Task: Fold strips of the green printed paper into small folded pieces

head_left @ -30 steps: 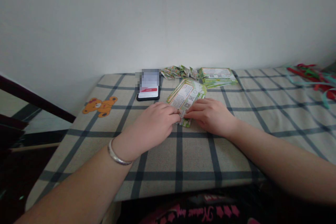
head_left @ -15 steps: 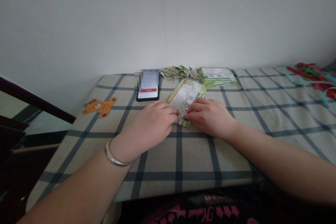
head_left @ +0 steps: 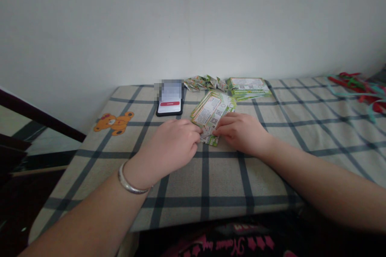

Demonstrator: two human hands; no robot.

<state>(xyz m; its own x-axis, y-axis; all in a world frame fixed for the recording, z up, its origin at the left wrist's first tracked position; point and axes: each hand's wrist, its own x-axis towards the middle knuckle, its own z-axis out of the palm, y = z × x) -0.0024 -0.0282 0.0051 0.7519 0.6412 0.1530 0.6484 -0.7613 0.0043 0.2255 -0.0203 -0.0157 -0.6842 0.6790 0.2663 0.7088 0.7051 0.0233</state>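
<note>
A green and white printed paper sheet (head_left: pixel 211 114) lies on the checked cloth (head_left: pixel 229 176), on top of a small pile of like sheets. My left hand (head_left: pixel 171 144) and my right hand (head_left: pixel 241 132) rest on the cloth and both pinch the sheet's near end with closed fingertips. A silver bangle (head_left: pixel 128 182) sits on my left wrist.
A phone (head_left: pixel 169 102) with a lit screen lies behind my left hand. Several folded green paper pieces (head_left: pixel 206 83) and a stack of printed sheets (head_left: pixel 249 87) sit near the wall. Red and green ribbons (head_left: pixel 360 88) lie far right. An orange bear print (head_left: pixel 113 121) marks the cloth's left.
My left hand has slid slightly left and back along the sheet's near end. The right hand has barely moved.
</note>
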